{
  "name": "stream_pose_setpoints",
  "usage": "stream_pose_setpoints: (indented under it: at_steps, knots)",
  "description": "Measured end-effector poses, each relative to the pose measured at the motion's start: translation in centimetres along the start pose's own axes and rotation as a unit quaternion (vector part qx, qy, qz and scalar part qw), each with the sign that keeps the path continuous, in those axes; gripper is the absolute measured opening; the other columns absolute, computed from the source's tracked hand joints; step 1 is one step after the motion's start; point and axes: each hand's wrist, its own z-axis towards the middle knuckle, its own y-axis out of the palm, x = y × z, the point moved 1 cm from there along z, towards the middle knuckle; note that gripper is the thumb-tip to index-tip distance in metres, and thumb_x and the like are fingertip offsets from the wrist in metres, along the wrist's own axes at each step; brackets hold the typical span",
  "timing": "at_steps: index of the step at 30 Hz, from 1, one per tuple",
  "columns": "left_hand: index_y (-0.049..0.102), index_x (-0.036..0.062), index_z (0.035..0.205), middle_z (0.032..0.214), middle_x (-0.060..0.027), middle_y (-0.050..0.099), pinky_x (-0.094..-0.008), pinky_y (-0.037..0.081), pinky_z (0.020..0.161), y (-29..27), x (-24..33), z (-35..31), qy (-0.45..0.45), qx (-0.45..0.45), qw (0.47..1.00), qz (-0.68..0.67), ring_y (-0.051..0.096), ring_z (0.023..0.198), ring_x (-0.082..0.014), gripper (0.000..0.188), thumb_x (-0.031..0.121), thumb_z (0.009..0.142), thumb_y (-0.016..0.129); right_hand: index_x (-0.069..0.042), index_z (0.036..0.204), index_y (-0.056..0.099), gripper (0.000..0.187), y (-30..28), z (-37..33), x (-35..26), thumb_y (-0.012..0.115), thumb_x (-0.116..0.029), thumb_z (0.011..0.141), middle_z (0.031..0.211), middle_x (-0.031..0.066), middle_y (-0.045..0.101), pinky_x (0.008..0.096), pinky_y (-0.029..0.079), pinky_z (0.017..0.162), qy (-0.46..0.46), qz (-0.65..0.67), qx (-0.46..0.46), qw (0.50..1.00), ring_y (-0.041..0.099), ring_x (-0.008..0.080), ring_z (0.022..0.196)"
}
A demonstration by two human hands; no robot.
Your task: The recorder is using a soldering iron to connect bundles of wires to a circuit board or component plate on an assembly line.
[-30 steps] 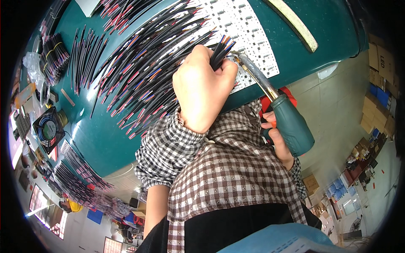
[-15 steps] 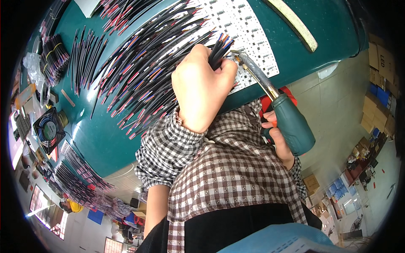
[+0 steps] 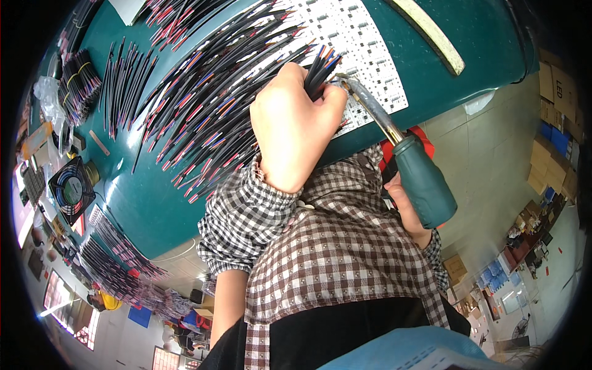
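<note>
My left hand (image 3: 295,129) is closed around a small bunch of black cables (image 3: 319,69) whose stripped ends show blue and orange wires. The bunch points up over a white sheet of small circuit boards (image 3: 379,71). My right hand (image 3: 408,206) is closed on a soldering iron (image 3: 425,182) with a thick green handle, which hides part of the fingers. A red part (image 3: 421,137) shows behind that handle. The iron's bent tip meets the boards or wire ends just right of my left thumb; the exact contact is too small to make out.
Many loose black cables (image 3: 209,105) with red, white and blue ends lie fanned left of my hand on the green table (image 3: 154,216). Further left are tied cable bundles (image 3: 80,83) and a small fan (image 3: 71,191). A curved pale strip (image 3: 431,34) lies at the far right.
The soldering iron's handle has shifted slightly left and up, and fewer of my right fingers show beside it. My left hand stays almost in place with the cables.
</note>
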Motion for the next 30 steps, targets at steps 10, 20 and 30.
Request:
stream_pose_setpoints:
  at_steps: [10,20,30]
  knots:
    - [0.051,-0.0003,0.062,0.053,-0.0163,0.054,-0.04,0.047,0.051,0.7,-0.2,0.6,-0.006,-0.008,1.0,0.003,0.057,0.052,-0.034,0.021,0.018,0.065,0.062,0.008,0.129,0.037,0.066,0.3,0.7,-0.3,0.07,0.006,0.072,0.101,0.02,0.061,0.0324,0.053,0.079,0.05,0.277,0.043,0.959,0.063,0.0232,0.09]
    - [0.051,0.0008,0.087,0.077,-0.0219,0.054,-0.0406,0.045,0.061,-1.3,0.0,-0.4,0.062,-0.047,0.996,-0.051,0.056,0.071,-0.0393,0.021,0.02,0.083,0.06,0.004,0.099,0.058,0.028,-0.3,1.1,0.2,0.045,-0.019,0.09,0.094,0.0124,0.062,0.0264,0.049,0.059,0.055,0.249,0.105,0.961,0.06,0.0167,0.065]
    - [0.051,0.0026,0.094,0.079,-0.0138,0.052,-0.0387,0.045,0.059,-3.7,0.6,-1.6,0.283,0.029,0.959,-0.001,0.056,0.069,-0.0308,0.02,0.001,0.074,0.053,0.005,0.097,0.053,0.03,-1.3,2.1,0.8,0.047,-0.024,0.091,0.09,0.0149,0.057,0.0245,0.05,0.047,0.071,0.34,0.202,0.916,0.059,0.019,0.061]
